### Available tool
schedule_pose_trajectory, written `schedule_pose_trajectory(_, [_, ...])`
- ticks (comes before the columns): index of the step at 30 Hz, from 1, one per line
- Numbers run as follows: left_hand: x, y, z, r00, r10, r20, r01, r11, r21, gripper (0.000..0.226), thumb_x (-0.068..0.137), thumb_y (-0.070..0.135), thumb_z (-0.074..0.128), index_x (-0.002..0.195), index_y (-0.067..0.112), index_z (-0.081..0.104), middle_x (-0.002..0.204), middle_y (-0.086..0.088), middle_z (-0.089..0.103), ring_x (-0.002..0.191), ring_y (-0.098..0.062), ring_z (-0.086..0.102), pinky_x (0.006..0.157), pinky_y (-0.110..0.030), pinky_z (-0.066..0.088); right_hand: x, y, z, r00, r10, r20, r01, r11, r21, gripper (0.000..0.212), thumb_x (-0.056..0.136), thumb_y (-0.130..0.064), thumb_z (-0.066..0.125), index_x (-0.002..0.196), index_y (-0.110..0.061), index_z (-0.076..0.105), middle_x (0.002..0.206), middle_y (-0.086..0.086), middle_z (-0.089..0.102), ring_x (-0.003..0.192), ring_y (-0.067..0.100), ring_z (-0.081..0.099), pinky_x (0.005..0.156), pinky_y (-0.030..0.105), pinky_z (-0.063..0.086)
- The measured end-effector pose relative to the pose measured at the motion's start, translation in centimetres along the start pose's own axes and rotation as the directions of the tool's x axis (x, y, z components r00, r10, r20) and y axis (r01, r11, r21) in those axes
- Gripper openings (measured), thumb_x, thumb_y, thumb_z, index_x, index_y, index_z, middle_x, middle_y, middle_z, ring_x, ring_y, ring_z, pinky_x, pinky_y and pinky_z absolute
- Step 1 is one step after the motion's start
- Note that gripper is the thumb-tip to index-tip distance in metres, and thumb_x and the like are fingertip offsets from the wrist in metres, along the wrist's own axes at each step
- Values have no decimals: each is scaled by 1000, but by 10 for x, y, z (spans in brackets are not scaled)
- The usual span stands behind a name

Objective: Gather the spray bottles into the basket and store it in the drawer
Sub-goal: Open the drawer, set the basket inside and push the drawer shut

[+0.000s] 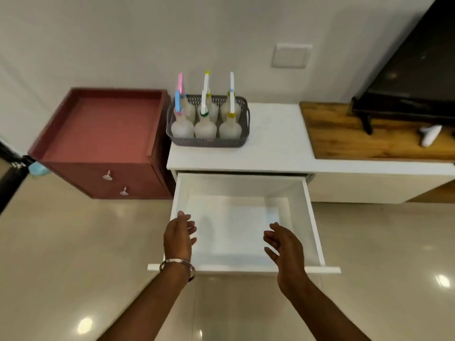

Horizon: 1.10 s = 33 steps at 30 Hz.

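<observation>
the basket (209,141) with its six bottles (205,125) sits on the white surface (275,143) behind the open drawer (312,212), both the left hand (178,236) and right hand (285,244) spread empty above it, so i'd grip both ends and lower it level.

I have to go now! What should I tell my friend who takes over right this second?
Left hand: open, holds nothing, above the front of the drawer.
Right hand: open, holds nothing, also above the drawer's front.
Things: six spray bottles stand upright in the grey basket, which sits at the left end of the white cabinet top. The drawer below is pulled out, with nothing visible inside.
Done: bottles gathered, drawer opened.
Left: lift the basket, set it in the drawer, push the drawer shut.
</observation>
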<state>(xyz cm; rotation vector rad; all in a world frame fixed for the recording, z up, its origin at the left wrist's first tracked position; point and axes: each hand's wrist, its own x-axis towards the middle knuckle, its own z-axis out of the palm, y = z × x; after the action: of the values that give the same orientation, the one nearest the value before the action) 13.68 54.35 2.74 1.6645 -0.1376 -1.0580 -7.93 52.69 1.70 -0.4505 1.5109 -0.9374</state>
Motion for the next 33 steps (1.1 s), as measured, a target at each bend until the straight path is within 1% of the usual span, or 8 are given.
schedule_pose_trajectory(5, [65, 88, 14, 990, 137, -27, -138, 989, -46, 25, 95, 17, 47, 113, 14, 64, 109, -7, 65, 102, -23, 61, 71, -29, 46, 45, -87, 41, 987, -156, 41, 158, 986, -47, 14, 94, -25, 65, 105, -16, 69, 103, 7, 75, 106, 21, 68, 90, 39, 53])
schedule_pose_trajectory(8, [117, 142, 22, 978, 195, -68, -198, 980, -35, 31, 96, 16, 45, 123, 13, 61, 123, -8, 64, 111, -24, 59, 85, -35, 45, 83, -133, 80, 967, -237, 89, 243, 968, -62, 12, 93, -26, 66, 104, -21, 70, 106, 4, 75, 108, 18, 67, 88, 36, 50])
schedule_pose_trajectory(12, [188, 199, 40, 961, 251, -114, -252, 968, 4, 32, 95, 15, 48, 124, 10, 62, 121, -4, 65, 116, -22, 59, 99, -40, 46, 146, -183, 138, 946, -313, 84, 321, 939, -126, 18, 92, -22, 66, 109, -21, 69, 113, 6, 73, 112, 21, 65, 85, 35, 49])
schedule_pose_trajectory(15, [236, 225, 55, 962, 261, -77, -260, 965, 19, 34, 95, 14, 51, 128, 10, 59, 118, -1, 64, 96, -10, 61, 90, -29, 49, 191, -208, 174, 942, -326, 73, 334, 925, -180, 27, 92, -21, 67, 118, -17, 67, 121, 6, 69, 118, 23, 61, 99, 39, 49])
schedule_pose_trajectory(20, [313, 243, 81, 980, 199, 1, -197, 972, 125, 36, 93, 18, 57, 129, 17, 59, 129, 0, 60, 118, -17, 55, 109, -37, 41, 257, -231, 220, 945, -325, 40, 324, 914, -246, 39, 91, -23, 68, 129, -14, 62, 132, 5, 63, 126, 22, 55, 111, 47, 42])
schedule_pose_trajectory(26, [381, 235, 109, 991, 127, 37, -132, 969, 208, 35, 94, 19, 54, 128, 16, 58, 133, -3, 58, 127, -21, 51, 111, -33, 35, 325, -237, 250, 957, -291, 10, 280, 909, -310, 44, 90, -22, 68, 132, -14, 60, 133, 5, 61, 119, 20, 56, 102, 39, 47])
schedule_pose_trajectory(31, [421, 230, 125, 998, 50, 43, -62, 937, 344, 41, 94, 25, 55, 134, 16, 53, 137, -7, 55, 127, -25, 49, 112, -44, 36, 365, -227, 271, 971, -237, 28, 229, 896, -380, 61, 90, -25, 65, 147, -16, 46, 132, -2, 55, 114, 18, 53, 89, 31, 43])
schedule_pose_trajectory(33, [432, 225, 131, 998, 23, 63, -47, 903, 427, 35, 95, 24, 52, 129, 15, 58, 131, -10, 58, 122, -28, 53, 109, -45, 40, 377, -221, 276, 978, -204, 49, 205, 882, -425, 52, 90, -23, 62, 141, -16, 53, 122, -5, 59, 108, 19, 58, 81, 30, 46])
